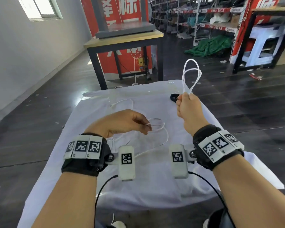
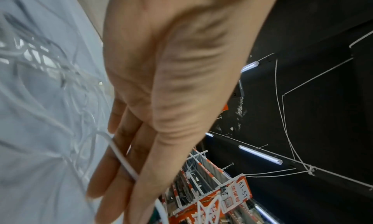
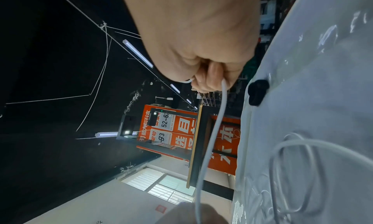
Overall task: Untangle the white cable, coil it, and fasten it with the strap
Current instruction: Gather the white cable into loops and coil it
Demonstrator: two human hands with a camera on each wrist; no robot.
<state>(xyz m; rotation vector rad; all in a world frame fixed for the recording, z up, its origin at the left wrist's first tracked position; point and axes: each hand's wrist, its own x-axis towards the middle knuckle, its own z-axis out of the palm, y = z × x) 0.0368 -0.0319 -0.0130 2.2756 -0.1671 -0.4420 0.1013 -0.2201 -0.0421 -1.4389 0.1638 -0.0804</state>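
My right hand (image 1: 187,104) is raised above the table's far right and grips a few upright loops of the white cable (image 1: 191,76). In the right wrist view the cable (image 3: 214,131) hangs down from that fist (image 3: 212,74). My left hand (image 1: 138,124) hovers over the table's middle and pinches a strand of the cable between thumb and fingers; the left wrist view shows the strand (image 2: 123,160) running across the fingers (image 2: 113,179). The rest of the cable (image 1: 161,139) lies in loose loops on the white cloth. A black strap (image 1: 174,97) lies just left of my right hand.
The white cloth (image 1: 155,186) covers a small table, with dark floor on both sides. A wooden table with black legs (image 1: 123,41) stands beyond the far edge before a red banner. Storage shelves (image 1: 204,18) fill the back right. Black wires run from my wrist cameras.
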